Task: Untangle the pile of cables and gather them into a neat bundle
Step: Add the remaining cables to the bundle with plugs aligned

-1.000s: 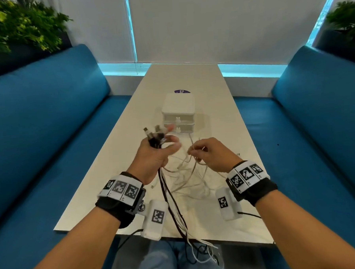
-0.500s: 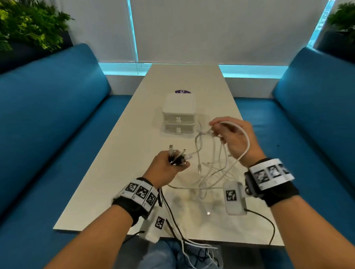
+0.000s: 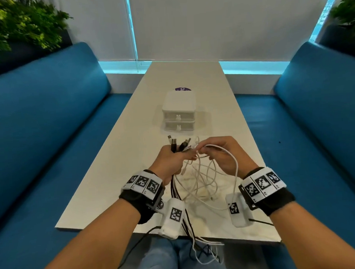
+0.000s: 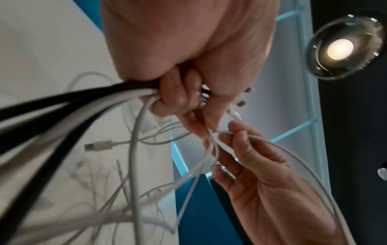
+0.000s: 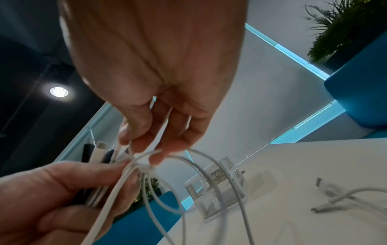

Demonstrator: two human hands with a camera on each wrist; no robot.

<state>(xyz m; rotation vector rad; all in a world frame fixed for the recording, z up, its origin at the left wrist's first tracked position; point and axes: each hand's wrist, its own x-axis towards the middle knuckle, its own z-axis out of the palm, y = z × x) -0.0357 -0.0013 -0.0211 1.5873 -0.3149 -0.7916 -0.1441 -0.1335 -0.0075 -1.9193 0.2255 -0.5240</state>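
My left hand (image 3: 174, 158) grips a bundle of black and white cables (image 4: 69, 102); their plugs (image 3: 178, 144) stick up above the fist. Right beside it, my right hand (image 3: 218, 152) pinches a white cable (image 3: 235, 166) and holds it against the left fingertips (image 5: 125, 165). That cable loops down past the right wrist. More white cables (image 3: 202, 186) hang tangled from both hands onto the beige table (image 3: 117, 178). The bundle's tails (image 3: 199, 248) drop over the near table edge onto my lap.
A small white two-drawer box (image 3: 179, 111) stands on the table beyond my hands, with a purple sticker (image 3: 183, 89) behind it. Blue sofas (image 3: 48, 120) line both sides. A loose white cable end (image 5: 339, 197) lies on the table at the right.
My right hand came back down and left from its raised spot, carrying the white cable to my left hand. The left hand rose a little with its bundle.
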